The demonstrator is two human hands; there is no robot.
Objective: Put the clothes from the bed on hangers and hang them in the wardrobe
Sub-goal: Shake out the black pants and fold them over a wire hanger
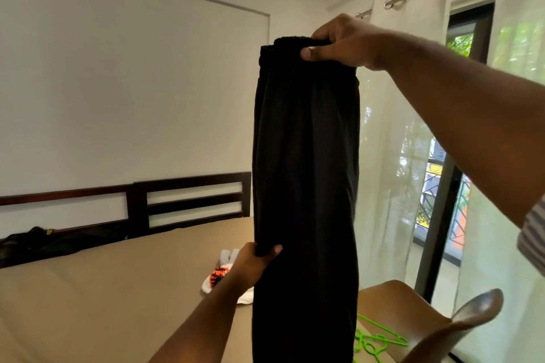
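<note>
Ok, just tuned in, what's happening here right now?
A person holds black trousers up by the bed. The right hand grips the waistband at the top, and the left hand pinches the fabric's edge lower down. The trousers are not on a hanger yet. Green hangers lie at lower right beside a wooden chair. A white garment with orange print and a dark pile of clothes lie on the bed.

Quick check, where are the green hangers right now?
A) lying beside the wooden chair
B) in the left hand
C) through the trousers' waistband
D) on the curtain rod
A: the green hangers lie low beside the wooden chair, right of the black trousers.
</note>
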